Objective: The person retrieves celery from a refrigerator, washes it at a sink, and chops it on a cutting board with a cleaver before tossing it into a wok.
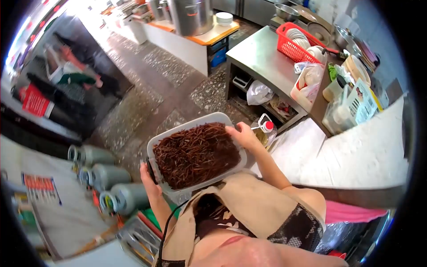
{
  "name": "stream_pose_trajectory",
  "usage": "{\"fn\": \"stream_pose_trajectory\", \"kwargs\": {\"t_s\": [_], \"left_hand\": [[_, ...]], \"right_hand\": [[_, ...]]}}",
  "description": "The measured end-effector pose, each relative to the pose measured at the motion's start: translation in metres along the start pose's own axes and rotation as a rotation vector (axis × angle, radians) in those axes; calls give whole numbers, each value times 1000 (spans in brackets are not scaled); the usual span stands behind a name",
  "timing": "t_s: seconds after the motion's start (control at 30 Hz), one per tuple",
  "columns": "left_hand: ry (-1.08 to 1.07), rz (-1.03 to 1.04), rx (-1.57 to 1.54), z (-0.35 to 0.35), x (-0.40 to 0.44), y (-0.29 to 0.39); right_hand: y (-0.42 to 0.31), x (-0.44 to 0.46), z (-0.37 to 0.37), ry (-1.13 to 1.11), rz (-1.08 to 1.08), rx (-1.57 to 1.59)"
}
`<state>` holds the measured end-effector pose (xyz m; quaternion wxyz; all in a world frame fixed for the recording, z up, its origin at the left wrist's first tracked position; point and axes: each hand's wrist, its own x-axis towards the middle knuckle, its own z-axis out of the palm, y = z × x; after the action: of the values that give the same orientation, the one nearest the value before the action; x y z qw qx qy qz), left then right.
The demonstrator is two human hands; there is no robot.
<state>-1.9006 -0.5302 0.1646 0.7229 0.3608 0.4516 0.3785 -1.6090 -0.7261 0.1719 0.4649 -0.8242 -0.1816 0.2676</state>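
Observation:
A translucent plastic tub [215,117] is carried in front of my body, heaped with dark reddish-brown strips [191,153] whose kind I cannot make out. My left hand [151,180] grips the tub's left end beside a dark handle clip, with part of the fingers hidden by the wall. At the right end, my right hand [242,135] is closed over the rim, thumb toward the contents. The tub looks roughly level.
Several grey gas cylinders [126,198] stand at lower left. To the right are a steel table [262,53] with a red basket [284,46] of dishes, an oil jug [267,129] and a white counter [347,155]. A large pot [191,18] sits on a table ahead across the stone floor [164,66].

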Motion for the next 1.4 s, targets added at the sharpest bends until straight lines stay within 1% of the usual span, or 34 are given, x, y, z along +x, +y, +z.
{"fn": "stream_pose_trajectory", "kwargs": {"t_s": [0.03,0.07,0.13,0.17,0.2,0.23,0.27,0.3,0.33,0.4,0.43,0.47,0.53,0.57,0.6,0.63,0.7,0.73,0.77,0.8,0.87,0.9,0.93,1.0,1.03,1.07,1.13,1.17,1.2,1.27,1.3,1.33,1.37,1.4], "left_hand": [[-93,-52,4,17,37,4],[-128,-59,14,38,70,3],[-171,-110,74,89,138,10],[-188,-113,84,122,171,12],[-198,-128,112,148,200,14],[-288,-122,158,164,239,17],[-373,-130,196,192,257,29],[-298,-135,247,224,270,36],[-395,-174,204,245,296,37],[-479,-238,184,292,315,45],[-519,-254,192,316,332,46],[-592,-298,208,364,354,28],[-694,-424,222,407,409,5],[-798,-468,232,433,428,-4],[-894,-518,251,457,444,-15],[-857,-514,258,490,448,-28],[-934,-552,260,553,456,-55],[-1048,-600,229,583,465,-76],[-1080,-620,266,607,482,-108],[-1127,-637,267,631,487,-129],[-1140,-676,302,674,489,-168],[-1171,-598,327,689,485,-181],[-1081,-543,408,703,469,-180],[-1282,-483,309,725,454,-200],[-1120,-513,450,738,429,-173],[-1123,-517,454,744,422,-188],[-1006,-509,206,754,420,-227],[-1001,-593,188,764,416,-237],[-1018,-599,204,773,412,-247],[-1004,-556,199,791,398,-254],[-1042,-696,126,801,388,-252],[-1057,-709,111,807,384,-259],[-1048,-791,124,809,373,-247],[-1040,-766,115,807,367,-251]], "right_hand": [[4,31,4,38,7,45],[14,65,8,75,11,92],[24,133,11,186,16,-13],[7,152,4,148,66,33],[2,174,4,184,90,70],[-2,194,0,237,74,94],[-9,206,-5,287,68,104],[-18,217,-12,353,82,83],[-25,228,-22,393,114,82],[-37,248,-44,399,160,101],[-48,256,-52,453,158,139],[-37,286,-78,492,166,135],[-31,313,-94,635,176,234],[-33,322,-101,710,148,270],[-24,330,-108,769,184,236],[-29,335,-121,785,233,224],[-23,350,-142,879,324,221],[-16,362,-158,956,357,208],[-20,370,-174,972,448,179],[-19,379,-189,1001,461,171],[-7,402,-214,1051,547,260],[0,413,-223,1101,571,211],[22,422,-233,1113,589,70],[48,431,-255,1116,692,157],[65,434,-268,1176,720,282],[60,436,-276,1179,725,284],[51,435,-289,1207,635,140],[57,434,-296,1278,546,-118],[64,425,-291,1293,562,-107],[35,407,-270,1434,356,-352],[35,393,-250,1463,287,-250],[20,373,-228,1440,274,-322],[25,351,-198,1462,290,-270],[15,323,-172,1428,299,-319]]}}
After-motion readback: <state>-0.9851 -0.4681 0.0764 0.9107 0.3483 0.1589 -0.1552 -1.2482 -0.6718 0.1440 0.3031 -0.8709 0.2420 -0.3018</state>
